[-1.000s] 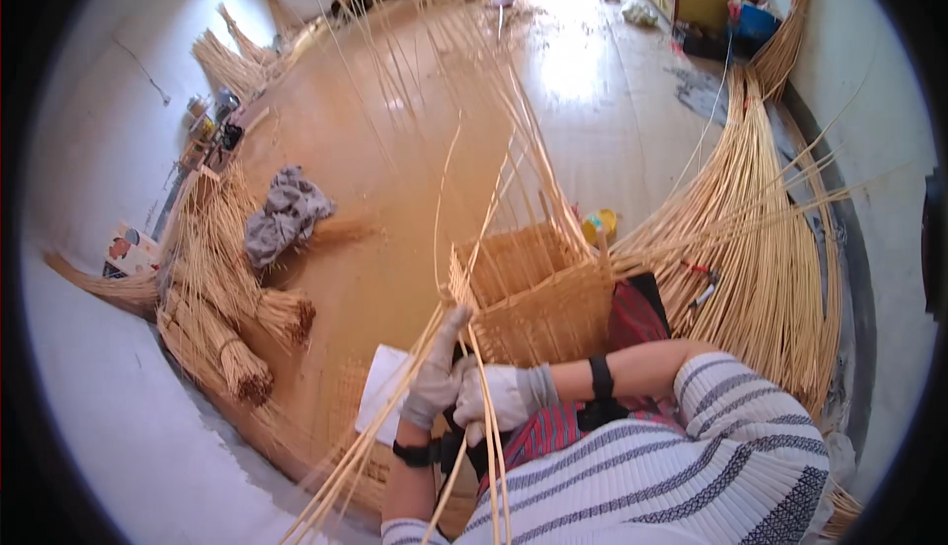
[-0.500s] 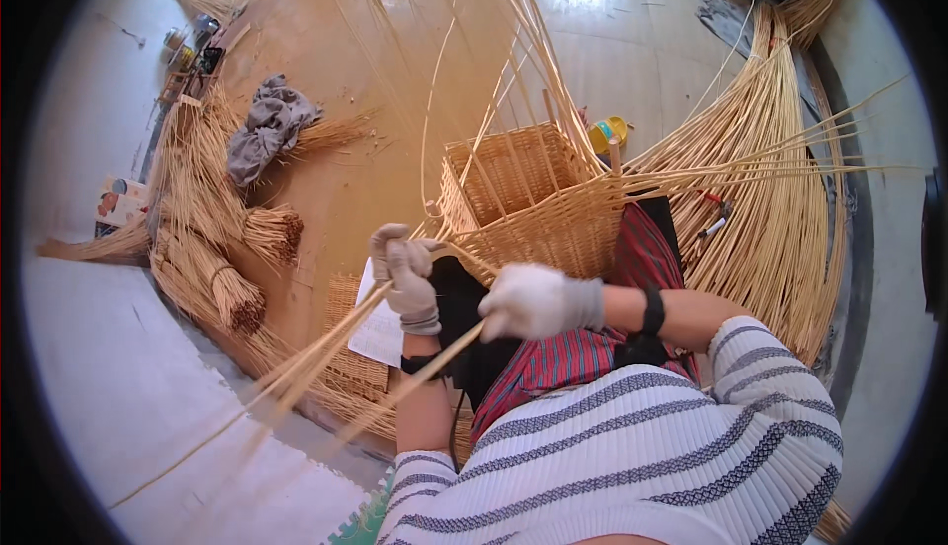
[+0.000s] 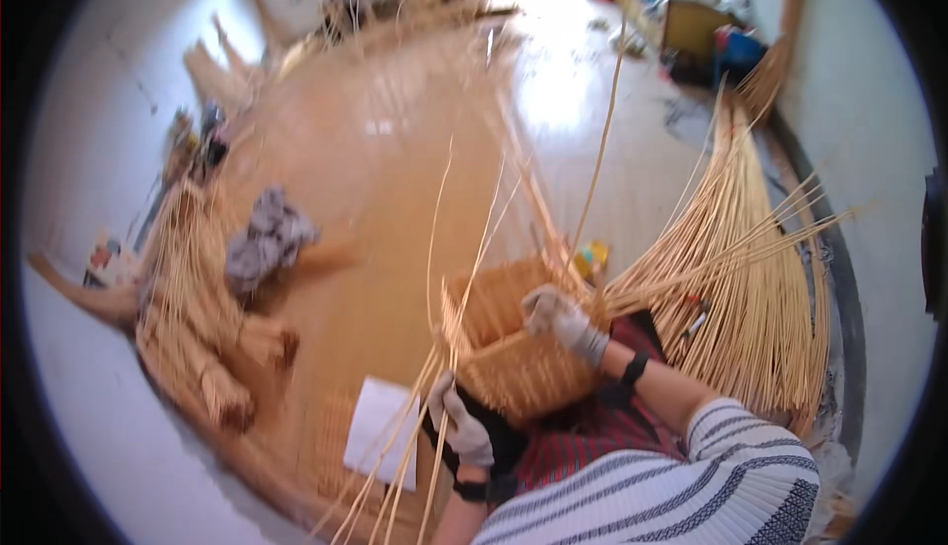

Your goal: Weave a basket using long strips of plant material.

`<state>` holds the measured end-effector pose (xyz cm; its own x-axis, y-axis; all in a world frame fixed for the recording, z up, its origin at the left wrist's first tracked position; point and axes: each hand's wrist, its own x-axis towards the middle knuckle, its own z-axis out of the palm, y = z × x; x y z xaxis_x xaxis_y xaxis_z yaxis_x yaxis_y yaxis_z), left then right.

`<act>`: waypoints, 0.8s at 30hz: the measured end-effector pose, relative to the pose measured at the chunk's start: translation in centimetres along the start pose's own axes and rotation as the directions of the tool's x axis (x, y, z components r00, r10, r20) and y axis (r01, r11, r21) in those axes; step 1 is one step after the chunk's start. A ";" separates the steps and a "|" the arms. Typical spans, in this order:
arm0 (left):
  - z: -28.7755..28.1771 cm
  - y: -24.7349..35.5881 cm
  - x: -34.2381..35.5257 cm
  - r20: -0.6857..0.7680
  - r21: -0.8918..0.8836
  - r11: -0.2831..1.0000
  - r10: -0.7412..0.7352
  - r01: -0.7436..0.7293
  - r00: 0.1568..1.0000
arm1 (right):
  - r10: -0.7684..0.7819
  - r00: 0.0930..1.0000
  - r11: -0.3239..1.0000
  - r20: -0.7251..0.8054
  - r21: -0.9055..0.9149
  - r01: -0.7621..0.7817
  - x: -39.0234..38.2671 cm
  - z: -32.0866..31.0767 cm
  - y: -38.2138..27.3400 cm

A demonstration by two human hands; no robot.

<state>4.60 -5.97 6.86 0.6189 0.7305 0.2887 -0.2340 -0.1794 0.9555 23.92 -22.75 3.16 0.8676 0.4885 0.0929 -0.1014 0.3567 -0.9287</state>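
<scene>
A woven wicker basket (image 3: 533,377) with an open top rests on my lap, long upright strands rising from its rim. At its near left corner my left hand (image 3: 461,427), in a pale glove, is closed around several loose wicker strands (image 3: 397,466) that trail down to the lower left. My right hand (image 3: 565,320), gloved too, lies over the basket's near rim toward the right, its fingers bent inward over the opening. Blur hides what those fingers pinch.
A large fan of wicker strands (image 3: 750,278) spreads at the right. Tied bundles (image 3: 202,348) and a grey cloth (image 3: 269,239) lie at the left. A white paper sheet (image 3: 380,427) is beside my left hand. A yellow container (image 3: 592,259) stands behind the basket.
The view has tilted up, showing more of the room. My right hand has gone from the strands in front of the basket to its rim. The left hand's strands now hang more steeply.
</scene>
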 end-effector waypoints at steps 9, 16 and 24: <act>0.6 -5.1 0.3 0.098 -0.136 0.990 -0.024 0.037 0.995 | -0.028 0.985 0.937 -0.172 -0.348 -0.034 -0.6 -0.4 -1.7; -1.3 -9.3 0.5 0.051 0.213 0.965 -0.169 0.154 0.984 | 0.029 0.987 0.947 -0.159 -0.311 -0.078 -1.0 -1.4 -1.5; -0.1 -7.7 0.7 0.186 0.653 0.756 -0.108 -0.041 0.977 | 0.132 0.981 0.968 -0.144 -0.193 -0.159 -1.1 -2.2 -1.3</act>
<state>6.76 -3.94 -0.31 0.7694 0.6098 0.1903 0.2873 -0.5964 0.7495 24.13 -25.53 3.48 0.9077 0.4113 -0.0835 -0.1422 0.1144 -0.9832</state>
